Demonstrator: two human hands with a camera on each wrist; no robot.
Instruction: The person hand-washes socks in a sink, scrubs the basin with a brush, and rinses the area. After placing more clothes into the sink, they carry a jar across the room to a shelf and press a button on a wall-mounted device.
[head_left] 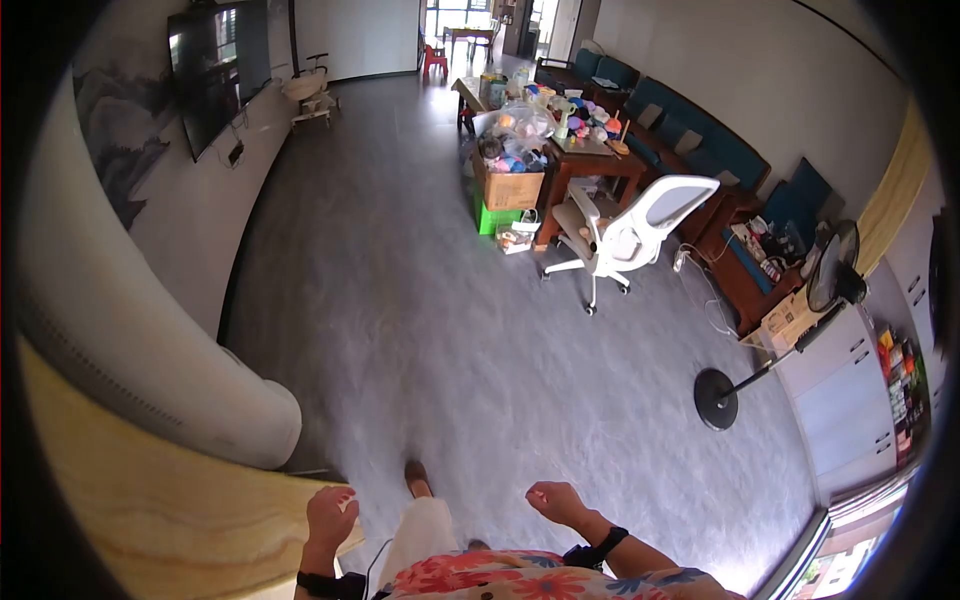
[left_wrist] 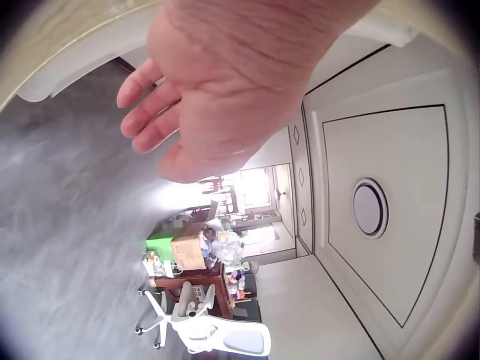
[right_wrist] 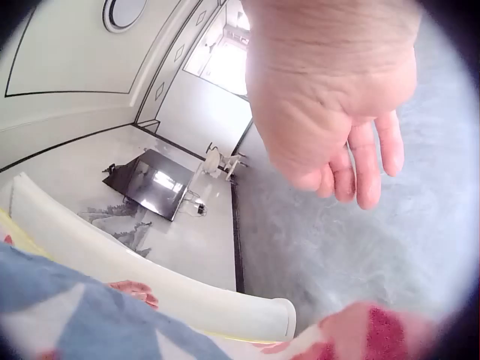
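Note:
Low in the head view my left hand hangs in the air beside the yellow wood-grained panel, holding nothing. Its palm side shows in the left wrist view, where the left hand has loosely bent fingers. My right hand is held out over the grey floor, on the other side of the body. In the right wrist view the fingers of the right hand droop, slightly bent, with nothing in them. Each wrist wears a black strap.
A white rounded appliance lines the left side. Ahead stand a white office chair, a cluttered wooden table, and a cardboard box. To the right are a pedestal fan, white cabinets and a wooden sofa.

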